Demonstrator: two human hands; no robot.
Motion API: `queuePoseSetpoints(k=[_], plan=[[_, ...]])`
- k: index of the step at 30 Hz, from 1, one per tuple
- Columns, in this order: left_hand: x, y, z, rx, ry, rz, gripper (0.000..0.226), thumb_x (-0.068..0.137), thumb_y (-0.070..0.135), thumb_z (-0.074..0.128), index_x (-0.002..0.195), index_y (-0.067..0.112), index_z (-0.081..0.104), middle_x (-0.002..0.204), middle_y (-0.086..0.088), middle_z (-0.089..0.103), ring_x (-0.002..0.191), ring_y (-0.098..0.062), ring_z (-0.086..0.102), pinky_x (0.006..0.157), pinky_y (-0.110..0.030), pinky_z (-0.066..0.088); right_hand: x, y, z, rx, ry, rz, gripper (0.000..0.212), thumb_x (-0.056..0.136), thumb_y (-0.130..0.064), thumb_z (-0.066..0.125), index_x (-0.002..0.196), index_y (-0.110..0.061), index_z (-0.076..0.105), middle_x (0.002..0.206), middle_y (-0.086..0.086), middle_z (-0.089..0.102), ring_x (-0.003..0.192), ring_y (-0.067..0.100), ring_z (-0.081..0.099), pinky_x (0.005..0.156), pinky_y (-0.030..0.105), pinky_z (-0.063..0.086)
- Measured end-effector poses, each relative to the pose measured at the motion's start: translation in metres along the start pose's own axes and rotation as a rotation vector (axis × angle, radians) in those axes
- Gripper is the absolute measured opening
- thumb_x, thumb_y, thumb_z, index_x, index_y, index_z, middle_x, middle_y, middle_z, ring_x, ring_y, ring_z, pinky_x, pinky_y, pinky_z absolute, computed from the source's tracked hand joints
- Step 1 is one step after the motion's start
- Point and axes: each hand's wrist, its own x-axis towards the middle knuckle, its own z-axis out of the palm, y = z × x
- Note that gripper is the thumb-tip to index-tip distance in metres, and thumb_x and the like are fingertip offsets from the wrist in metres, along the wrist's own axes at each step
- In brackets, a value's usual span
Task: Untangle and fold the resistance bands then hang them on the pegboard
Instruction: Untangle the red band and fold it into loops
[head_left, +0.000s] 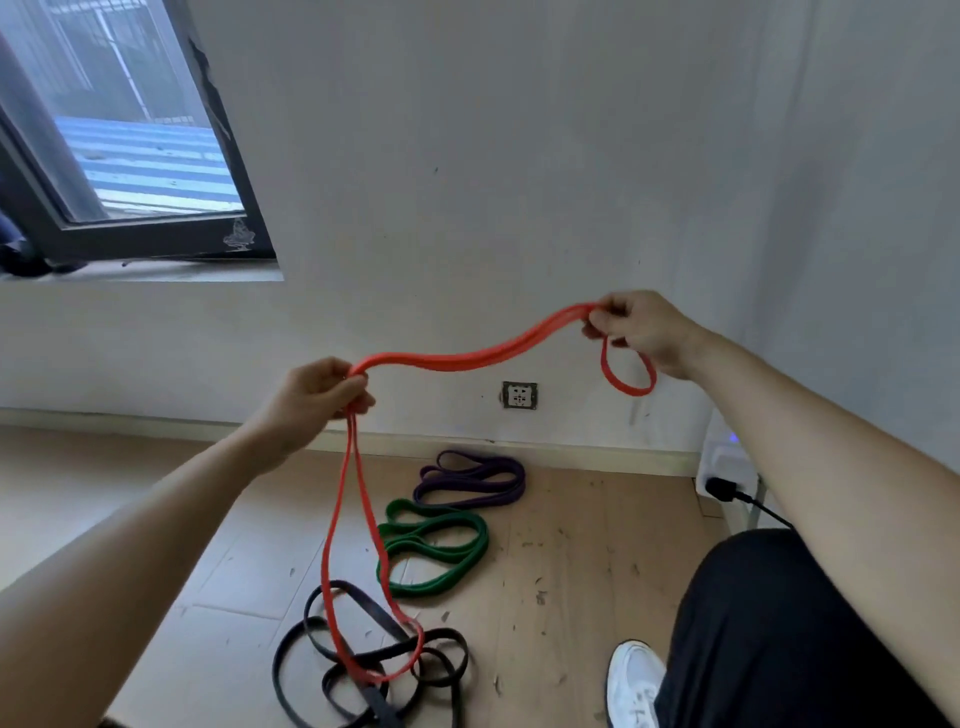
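Red band (467, 358) stretched between left hand (317, 400), right hand (639, 327) (both gripping).

A dark-framed window (130, 156) sits at ten o'clock in the white wall (467, 156). A wall socket (519, 395) is set near the centre, just above the skirting board (597, 454). A white shoe (634, 680) stands on the scuffed wooden floor (571, 545) at five o'clock. A black plug (719, 488) with its cable shows at four o'clock.
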Motion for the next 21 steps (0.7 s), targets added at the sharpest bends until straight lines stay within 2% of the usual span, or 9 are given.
queuePoseSetpoints(k=[2,4,7,10,13,15,17,19,21], plan=[[0.002,0.018,-0.004,-0.044,0.08,0.061,0.009,0.1,0.016,0.059,0.104,0.014,0.066,0.093,-0.009,0.073,0.09,-0.021,0.071,0.083,-0.03,0.056,-0.001,0.019,0.005,-0.231,-0.188,0.078,0.01,0.101,-0.01,0.059,0.103,-0.009,0.069,0.106,0.01,0.073,0.098,0.019,0.064,0.079,0.021,0.044],[0.005,0.037,-0.006,-0.117,0.111,0.12,0.009,0.099,0.016,0.06,0.103,0.017,0.068,0.09,-0.009,0.071,0.086,-0.022,0.069,0.082,-0.029,0.056,0.001,0.033,0.016,-0.414,-0.349,0.135,0.015,0.1,-0.016,0.061,0.105,-0.009,0.073,0.113,0.009,0.074,0.109,0.024,0.064,0.097,0.03,0.046],[0.007,0.067,-0.012,-0.155,0.116,0.205,0.01,0.098,0.018,0.062,0.104,0.018,0.071,0.083,-0.006,0.067,0.075,-0.018,0.065,0.077,-0.032,0.058,0.002,0.036,0.04,-0.469,-0.528,0.197,0.018,0.102,-0.017,0.058,0.111,-0.009,0.071,0.12,0.007,0.071,0.118,0.023,0.06,0.113,0.04,0.04],[0.008,0.098,-0.017,-0.071,0.101,0.287,0.013,0.098,0.021,0.063,0.107,0.018,0.072,0.081,-0.004,0.066,0.069,-0.015,0.061,0.07,-0.03,0.056,0.003,0.033,0.067,-0.453,-0.707,0.236,0.019,0.103,-0.014,0.056,0.117,-0.012,0.068,0.129,0.006,0.067,0.123,0.018,0.055,0.114,0.043,0.035],[0.008,0.125,-0.018,0.043,0.071,0.339,0.013,0.097,0.024,0.064,0.107,0.02,0.072,0.082,-0.002,0.067,0.068,-0.013,0.058,0.065,-0.024,0.054,0.004,0.023,0.086,-0.415,-0.851,0.236,0.022,0.095,-0.019,0.066,0.115,-0.025,0.069,0.122,-0.006,0.065,0.124,0.017,0.051,0.103,0.04,0.036],[0.008,0.137,-0.014,0.13,0.024,0.365,0.012,0.097,0.023,0.065,0.105,0.021,0.072,0.082,-0.001,0.069,0.067,-0.01,0.059,0.063,-0.021,0.054,0.002,0.004,0.091,-0.278,-0.847,0.174,0.039,0.089,-0.02,0.069,0.127,-0.027,0.062,0.125,-0.009,0.062,0.123,0.015,0.052,0.1,0.038,0.035],[0.008,0.14,-0.007,0.219,-0.045,0.384,0.013,0.096,0.022,0.066,0.107,0.019,0.073,0.082,0.0,0.07,0.065,-0.007,0.061,0.063,-0.02,0.055,-0.004,-0.027,0.094,-0.011,-0.725,0.06,0.049,0.087,-0.024,0.072,0.133,-0.029,0.056,0.134,-0.007,0.06,0.126,0.012,0.054,0.109,0.038,0.035],[0.007,0.137,-0.001,0.289,-0.097,0.396,0.016,0.096,0.021,0.066,0.109,0.014,0.073,0.083,0.0,0.071,0.065,-0.007,0.062,0.063,-0.02,0.055,-0.01,-0.063,0.095,0.218,-0.563,-0.093,0.046,0.088,-0.027,0.075,0.131,-0.025,0.06,0.133,-0.002,0.064,0.125,0.014,0.058,0.11,0.037,0.041],[0.005,0.132,0.005,0.334,-0.107,0.417,0.017,0.095,0.02,0.067,0.109,0.012,0.073,0.085,-0.001,0.072,0.066,-0.007,0.064,0.065,-0.021,0.057,-0.015,-0.089,0.098,0.251,-0.418,-0.256,0.036,0.09,-0.021,0.074,0.124,-0.01,0.067,0.118,0.004,0.072,0.111,0.016,0.067,0.098,0.031,0.051]])
